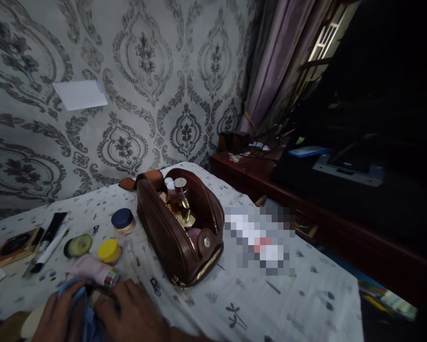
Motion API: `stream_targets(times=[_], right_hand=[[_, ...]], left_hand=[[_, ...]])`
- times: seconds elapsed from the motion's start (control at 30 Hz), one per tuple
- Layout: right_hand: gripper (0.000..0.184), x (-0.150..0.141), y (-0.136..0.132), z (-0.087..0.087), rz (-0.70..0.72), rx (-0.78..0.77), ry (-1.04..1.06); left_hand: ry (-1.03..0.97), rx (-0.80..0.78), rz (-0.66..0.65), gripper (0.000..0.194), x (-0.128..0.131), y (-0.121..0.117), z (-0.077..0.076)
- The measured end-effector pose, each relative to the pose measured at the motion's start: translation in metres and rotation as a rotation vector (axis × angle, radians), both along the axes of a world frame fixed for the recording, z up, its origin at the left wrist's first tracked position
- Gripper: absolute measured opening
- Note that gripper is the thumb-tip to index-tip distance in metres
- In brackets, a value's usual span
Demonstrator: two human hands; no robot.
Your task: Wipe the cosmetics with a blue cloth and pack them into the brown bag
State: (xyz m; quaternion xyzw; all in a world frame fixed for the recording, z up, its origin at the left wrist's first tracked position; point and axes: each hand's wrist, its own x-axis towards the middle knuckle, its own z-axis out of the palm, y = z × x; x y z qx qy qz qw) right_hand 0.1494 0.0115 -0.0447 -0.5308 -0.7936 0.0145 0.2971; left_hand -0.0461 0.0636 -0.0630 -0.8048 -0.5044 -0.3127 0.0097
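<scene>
At the lower left, my left hand (51, 313) is closed around a bunched blue cloth (78, 306). Beside it my right hand (133, 308) curls over a small container with a dark part (104, 295), blurred and largely covered by the fingers. The cloth lies against this container. Just beyond my hands rests a pale pink tube (92, 270) with a silver cap. A brown leather toiletry bag (163, 237) stands unzipped to their right, with several bottles (180, 187) upright inside.
Around the hands lie a yellow-lidded jar (109, 250), a navy-lidded jar (122, 219), a greenish round container (80, 245), black and white tubes (49, 244) and a compact (15, 247). A blurred-out object (259, 237) lies right of the bag. A dark wooden desk (241, 173) adjoins the patterned sheet.
</scene>
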Motion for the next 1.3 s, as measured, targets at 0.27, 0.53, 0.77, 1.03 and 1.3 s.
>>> stream_targets(times=[0.27,0.53,0.77,1.03,1.3], right_hand=[[0.019,0.098,-0.020,0.132,0.158,0.331,0.308],[0.028,0.201,-0.001,0.184,-0.184,-0.348,0.120],[0.018,0.189,0.018,0.191,-0.201,-0.836,-0.146],[0.034,0.172,0.028,0.170,-0.198,-0.640,-0.498],[0.060,0.160,0.024,0.170,-0.281,-0.724,-0.545]], left_hand=[[-0.008,-0.095,0.079,0.037,0.014,-0.012,0.014],[-0.037,-0.102,0.089,0.040,0.022,-0.015,0.022],[-0.019,-0.100,0.109,0.042,0.017,-0.013,0.018],[0.096,-0.114,0.115,0.043,0.004,-0.006,0.012],[0.026,-0.064,0.153,0.048,0.027,-0.020,0.027]])
